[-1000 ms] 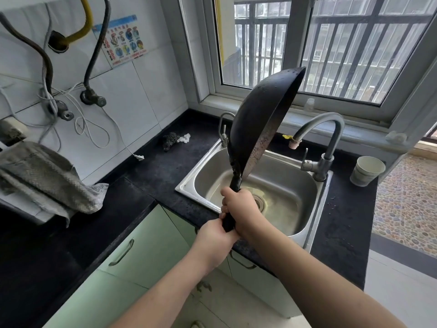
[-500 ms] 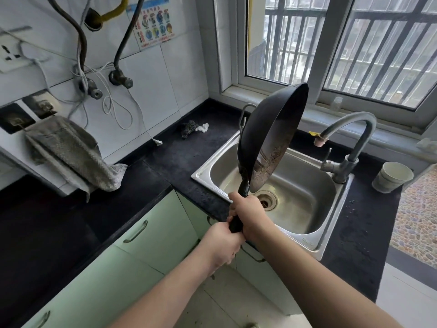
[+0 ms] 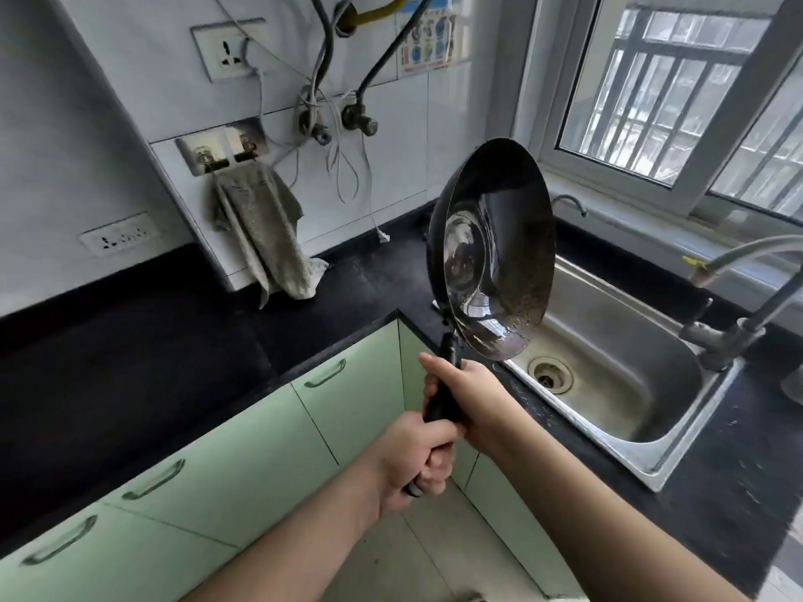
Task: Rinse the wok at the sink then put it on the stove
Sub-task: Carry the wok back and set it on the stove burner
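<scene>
1. The black tabletop (image 3: 130,341) runs in an L from the near left to the far right, with pale green cabinets (image 3: 243,436) beneath it.
2. The window (image 3: 678,102) with its barred grille fills the far right.
3. The steel sink (image 3: 608,410) is set into the tabletop at the right, its drain (image 3: 549,375) near the front; the tap (image 3: 738,297) arches over its right side.
4. The wok (image 3: 495,249) is held up in the air, handle down, tilted so its shiny wet inside faces the camera. It is above the left edge of the sink and the tabletop corner, touching neither. Brown specks mark its lower right rim.
5. A grey towel (image 3: 260,228) hangs from wall hooks at the far left, its lower end resting on the tabletop.
6. The right hand (image 3: 469,397) grips the wok's black handle (image 3: 447,384) high up, just below the bowl.
7. The left hand (image 3: 417,458) grips the same handle lower down, fingers curled round its end, touching the right hand.
8. A wall socket (image 3: 228,50) sits high on the tiles, with hoses and white cords to its right.
</scene>
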Tool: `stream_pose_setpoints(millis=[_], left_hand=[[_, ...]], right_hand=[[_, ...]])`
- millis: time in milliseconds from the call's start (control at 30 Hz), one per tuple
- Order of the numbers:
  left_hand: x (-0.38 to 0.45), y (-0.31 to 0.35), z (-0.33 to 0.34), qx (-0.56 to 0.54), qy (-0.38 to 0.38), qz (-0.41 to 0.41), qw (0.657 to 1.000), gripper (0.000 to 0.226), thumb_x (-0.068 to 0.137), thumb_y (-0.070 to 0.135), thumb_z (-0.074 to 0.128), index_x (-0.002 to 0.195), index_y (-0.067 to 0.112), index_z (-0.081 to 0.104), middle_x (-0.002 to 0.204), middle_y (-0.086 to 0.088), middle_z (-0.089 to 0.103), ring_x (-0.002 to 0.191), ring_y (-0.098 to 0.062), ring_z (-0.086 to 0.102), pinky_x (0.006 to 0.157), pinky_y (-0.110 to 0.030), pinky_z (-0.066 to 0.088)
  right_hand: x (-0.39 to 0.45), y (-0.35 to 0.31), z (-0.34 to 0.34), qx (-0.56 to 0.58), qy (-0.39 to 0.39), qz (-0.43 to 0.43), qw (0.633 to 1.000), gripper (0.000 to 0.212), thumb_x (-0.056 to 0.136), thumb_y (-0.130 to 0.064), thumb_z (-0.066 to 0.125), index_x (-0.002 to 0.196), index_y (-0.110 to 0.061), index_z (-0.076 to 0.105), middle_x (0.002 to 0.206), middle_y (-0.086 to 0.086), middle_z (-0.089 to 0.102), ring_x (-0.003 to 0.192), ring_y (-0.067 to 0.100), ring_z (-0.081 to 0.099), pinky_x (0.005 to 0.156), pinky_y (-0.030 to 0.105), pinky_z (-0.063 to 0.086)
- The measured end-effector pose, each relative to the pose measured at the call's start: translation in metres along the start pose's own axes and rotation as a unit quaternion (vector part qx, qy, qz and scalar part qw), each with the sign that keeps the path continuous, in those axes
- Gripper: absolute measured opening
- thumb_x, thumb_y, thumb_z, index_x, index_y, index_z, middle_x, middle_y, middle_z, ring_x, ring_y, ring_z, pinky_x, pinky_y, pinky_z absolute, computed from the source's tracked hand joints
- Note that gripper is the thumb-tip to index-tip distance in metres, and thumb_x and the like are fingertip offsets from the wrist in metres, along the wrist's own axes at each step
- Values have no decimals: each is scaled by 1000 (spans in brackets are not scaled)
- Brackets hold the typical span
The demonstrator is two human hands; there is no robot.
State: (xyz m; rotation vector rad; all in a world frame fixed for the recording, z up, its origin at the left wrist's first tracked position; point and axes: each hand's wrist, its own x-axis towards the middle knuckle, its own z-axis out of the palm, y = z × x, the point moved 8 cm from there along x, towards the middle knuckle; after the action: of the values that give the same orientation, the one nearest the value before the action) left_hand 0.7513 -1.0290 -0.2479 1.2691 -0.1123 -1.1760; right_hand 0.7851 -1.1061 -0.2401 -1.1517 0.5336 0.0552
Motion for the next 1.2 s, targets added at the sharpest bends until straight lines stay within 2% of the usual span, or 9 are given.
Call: stream_pose_setpoints(millis=[67, 133, 267, 400, 600, 833, 933, 1067, 1200], left_hand=[[-24, -3, -10, -34, -22, -7, 999, 32, 95, 9, 47, 67, 15, 35, 44, 5, 27, 31, -4, 22, 37, -13, 17], [-49, -6, -22, -65, -36, 0, 997, 28, 91, 14, 52, 68, 16, 37, 45, 6, 26, 31, -3, 23, 37, -16, 16], [-96, -16, -38, -114, -51, 27, 992, 32, 86, 17, 54, 57, 19, 40, 43, 7, 27, 30, -2, 23, 35, -14, 19], [-141, -33, -51, -158, -58, 45, 985, 30, 88, 16, 52, 62, 18, 36, 43, 8, 26, 30, -2, 23, 35, -13, 21], [-201, -50, -86, -215, -60, 74, 972, 30, 89, 15, 51, 65, 20, 33, 43, 9, 28, 31, -1, 24, 34, -14, 21], [-239, -66, -124, -205, -11, 129, 970, 35, 92, 14, 50, 62, 17, 31, 44, 6, 29, 33, -3, 28, 37, -16, 25], [-251, -69, -141, -177, 10, 139, 974, 33, 94, 16, 50, 64, 13, 35, 49, 1, 33, 38, -7, 33, 43, -19, 34], [-264, -76, -163, -221, 82, 111, 965, 24, 88, 11, 51, 64, 11, 46, 62, -8, 48, 52, -17, 47, 53, -26, 42], [-274, -83, -182, -281, 205, 81, 934, 27, 82, 11, 49, 57, 15, 42, 59, -3, 44, 47, -15, 42, 48, -22, 39]], right_hand=[[-10, 9, 23, -4, -31, 8, 999, 32, 89, -22, 67, 66, -8, 51, 61, 9, 55, 52, 19, 56, 54, 29, 49], [-20, 19, 50, 15, -67, 19, 997, 32, 85, -25, 71, 66, -8, 52, 67, 11, 57, 57, 19, 61, 58, 30, 51], [-45, 50, 103, 114, -151, 62, 980, 37, 74, -36, 75, 58, -14, 49, 62, 4, 51, 58, 17, 54, 61, 28, 49], [-72, 83, 160, 274, -268, 122, 915, 45, 63, -36, 88, 65, -19, 46, 51, -10, 42, 46, 5, 49, 62, 24, 48], [-99, 116, 230, 341, -356, 166, 854, 38, 71, -32, 83, 72, -19, 48, 47, -8, 46, 44, 5, 50, 64, 25, 52], [-114, 140, 286, 211, -395, 168, 878, 41, 78, -31, 78, 56, -20, 45, 44, -11, 38, 40, 4, 41, 61, 24, 49], [-115, 147, 303, 141, -388, 160, 897, 42, 87, -30, 67, 56, -21, 40, 45, -11, 35, 41, 5, 38, 61, 25, 49], [-114, 156, 322, 49, -374, 142, 915, 42, 96, -26, 51, 59, -20, 33, 49, -7, 28, 43, 7, 33, 58, 24, 44], [-114, 156, 346, -33, -400, 123, 908, 44, 96, -26, 51, 57, -18, 33, 50, -5, 29, 45, 9, 34, 60, 26, 45]])
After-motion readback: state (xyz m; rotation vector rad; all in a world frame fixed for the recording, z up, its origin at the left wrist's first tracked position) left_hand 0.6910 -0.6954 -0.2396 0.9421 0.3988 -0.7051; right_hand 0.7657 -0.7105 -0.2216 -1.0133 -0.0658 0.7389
